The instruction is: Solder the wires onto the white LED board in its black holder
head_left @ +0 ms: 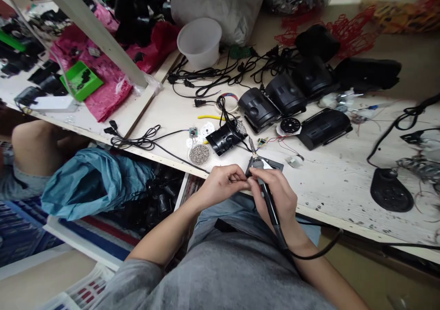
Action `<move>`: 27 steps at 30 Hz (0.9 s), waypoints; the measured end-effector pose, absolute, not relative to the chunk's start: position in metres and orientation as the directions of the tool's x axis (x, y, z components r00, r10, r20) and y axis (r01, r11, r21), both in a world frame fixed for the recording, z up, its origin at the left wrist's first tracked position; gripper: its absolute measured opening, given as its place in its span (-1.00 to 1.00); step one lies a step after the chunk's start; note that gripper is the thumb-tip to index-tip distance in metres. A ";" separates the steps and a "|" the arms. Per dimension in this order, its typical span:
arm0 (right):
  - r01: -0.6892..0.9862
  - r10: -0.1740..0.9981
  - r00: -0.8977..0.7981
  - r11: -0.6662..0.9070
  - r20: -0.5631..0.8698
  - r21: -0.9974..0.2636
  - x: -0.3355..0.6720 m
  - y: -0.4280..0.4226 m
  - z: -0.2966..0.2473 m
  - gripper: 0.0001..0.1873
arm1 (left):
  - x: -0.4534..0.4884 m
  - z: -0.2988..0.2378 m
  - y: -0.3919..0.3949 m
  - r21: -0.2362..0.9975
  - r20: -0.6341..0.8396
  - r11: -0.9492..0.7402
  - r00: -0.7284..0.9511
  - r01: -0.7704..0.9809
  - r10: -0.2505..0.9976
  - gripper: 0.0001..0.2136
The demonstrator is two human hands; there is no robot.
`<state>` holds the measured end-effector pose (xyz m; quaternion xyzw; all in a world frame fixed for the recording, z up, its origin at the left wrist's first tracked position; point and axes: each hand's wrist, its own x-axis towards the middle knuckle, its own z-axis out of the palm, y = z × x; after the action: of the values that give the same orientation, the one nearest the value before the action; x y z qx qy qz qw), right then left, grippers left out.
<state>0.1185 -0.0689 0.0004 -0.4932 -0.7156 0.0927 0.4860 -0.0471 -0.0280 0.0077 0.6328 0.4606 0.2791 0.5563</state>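
Note:
My right hand is wrapped round a soldering iron with a black handle. Its metal tip points away from me over the bench, and its cord runs back past my forearm. My left hand is closed in a pinch at the bench's front edge, on something thin and dark that I cannot make out. The fingertips of both hands almost meet. Just beyond them lies a dark flat part, partly covered by the iron. A black housing with a coiled cord and a dish of small metal pieces stand further left.
Several black housings stand at the back right, near a round black disc with wires. A white tub and tangled black cords lie behind. Left are a green tray, a post and a teal bag. Another person's knee shows.

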 end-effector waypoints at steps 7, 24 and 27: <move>0.698 0.771 -0.031 0.472 0.636 -0.539 0.131 -0.069 0.002 -0.60 | -0.044 0.006 -0.028 0.962 -0.180 0.081 0.382 0.259 0.906 -0.83; 0.646 0.851 -0.023 0.413 0.524 -0.642 0.162 -0.120 0.024 -0.60 | -0.030 0.019 -0.026 0.878 -0.124 -0.031 0.289 0.477 0.949 -0.93; 0.639 0.850 -0.006 0.408 0.526 -0.652 0.164 -0.121 0.023 -0.59 | -0.029 0.018 -0.024 0.878 -0.159 0.000 0.292 0.479 0.943 -0.92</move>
<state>0.1636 -0.1213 0.0232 -0.5318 -0.7000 0.1144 0.4627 -0.0295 -0.0241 0.0176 0.6602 0.5386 0.2532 0.4582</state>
